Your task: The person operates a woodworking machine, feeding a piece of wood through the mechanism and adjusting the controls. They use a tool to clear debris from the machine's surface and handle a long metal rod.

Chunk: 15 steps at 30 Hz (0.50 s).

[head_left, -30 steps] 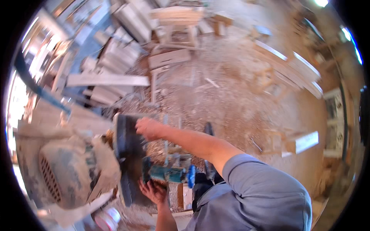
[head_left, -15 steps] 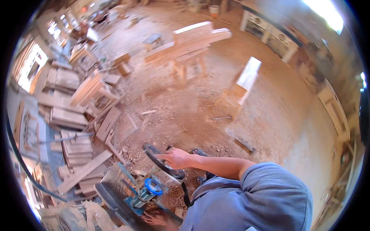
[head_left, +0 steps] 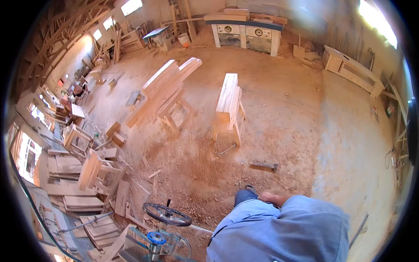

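My right hand (head_left: 269, 198) hangs beside my dark-trousered leg, below the blue-grey sleeve. It is off the machine, and nothing can be made out in it; its fingers are too small and partly hidden to read. My left hand is out of view. To my left stands a machine with a black spoked handwheel (head_left: 167, 214) that has an upright crank knob. Below that wheel sits a smaller blue handwheel (head_left: 156, 237) on a metal fitting of the blue-green machine frame (head_left: 139, 238).
Boards lie stacked at the left (head_left: 96, 231). Ahead, thick timbers rest on a trestle (head_left: 176, 111), and a squared beam (head_left: 228, 98) lies on another stand. A dark bar-like piece (head_left: 264, 166) lies on the chip-strewn floor. A wooden cabinet frame (head_left: 353, 72) stands far right.
My right hand has left the black handwheel and dropped back beside my leg. My left hand, low by the machine before, has gone out of view. The view has swung up and right.
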Available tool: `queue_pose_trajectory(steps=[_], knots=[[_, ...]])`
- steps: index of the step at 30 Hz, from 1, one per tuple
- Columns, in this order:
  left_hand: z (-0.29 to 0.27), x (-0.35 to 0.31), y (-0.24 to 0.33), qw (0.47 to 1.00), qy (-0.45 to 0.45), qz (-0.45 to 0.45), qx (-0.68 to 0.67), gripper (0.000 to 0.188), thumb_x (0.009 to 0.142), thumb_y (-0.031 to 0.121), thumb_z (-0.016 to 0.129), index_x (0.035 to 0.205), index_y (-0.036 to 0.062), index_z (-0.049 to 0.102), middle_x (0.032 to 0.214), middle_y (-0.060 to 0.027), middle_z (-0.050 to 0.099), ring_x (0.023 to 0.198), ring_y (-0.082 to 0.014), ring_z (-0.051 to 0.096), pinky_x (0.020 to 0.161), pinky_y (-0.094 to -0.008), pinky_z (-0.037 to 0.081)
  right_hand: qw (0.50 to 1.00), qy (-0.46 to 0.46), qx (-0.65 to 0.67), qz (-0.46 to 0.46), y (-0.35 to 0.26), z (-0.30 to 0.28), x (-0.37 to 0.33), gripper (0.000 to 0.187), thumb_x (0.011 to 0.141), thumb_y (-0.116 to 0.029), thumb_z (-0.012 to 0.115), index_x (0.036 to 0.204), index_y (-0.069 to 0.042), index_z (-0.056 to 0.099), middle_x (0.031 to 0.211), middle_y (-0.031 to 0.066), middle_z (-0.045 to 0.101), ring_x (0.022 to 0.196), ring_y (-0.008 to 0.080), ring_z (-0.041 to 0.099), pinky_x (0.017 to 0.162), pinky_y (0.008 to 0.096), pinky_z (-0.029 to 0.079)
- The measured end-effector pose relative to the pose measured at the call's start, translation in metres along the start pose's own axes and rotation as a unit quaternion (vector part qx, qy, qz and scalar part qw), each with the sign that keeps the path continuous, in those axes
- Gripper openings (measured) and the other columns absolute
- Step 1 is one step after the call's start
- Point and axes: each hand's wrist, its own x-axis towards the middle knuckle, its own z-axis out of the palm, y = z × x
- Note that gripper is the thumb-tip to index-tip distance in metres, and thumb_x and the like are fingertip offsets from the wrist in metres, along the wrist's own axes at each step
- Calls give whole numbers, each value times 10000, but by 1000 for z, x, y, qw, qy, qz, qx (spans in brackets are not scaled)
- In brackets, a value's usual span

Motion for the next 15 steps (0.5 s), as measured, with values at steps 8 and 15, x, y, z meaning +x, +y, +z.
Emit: queue_pose_trajectory(steps=[8,15], knots=[[0,-22,134,935,-207,195,-212,260,919,225,476,1088,42,551,1051,-228,543,988,-358,515,820,-483,417,995,42,31,84,54,-34,-9,306,860,-308,521,858,-66,709,915,192,680,835,358,659,706,471,521],[9,-33,245,787,-495,173,-324,226,916,227,477,1042,55,553,977,-215,553,915,-342,528,764,-471,426,995,84,44,25,75,-63,-23,307,802,-361,572,927,-134,738,920,184,684,873,364,664,735,460,524]])
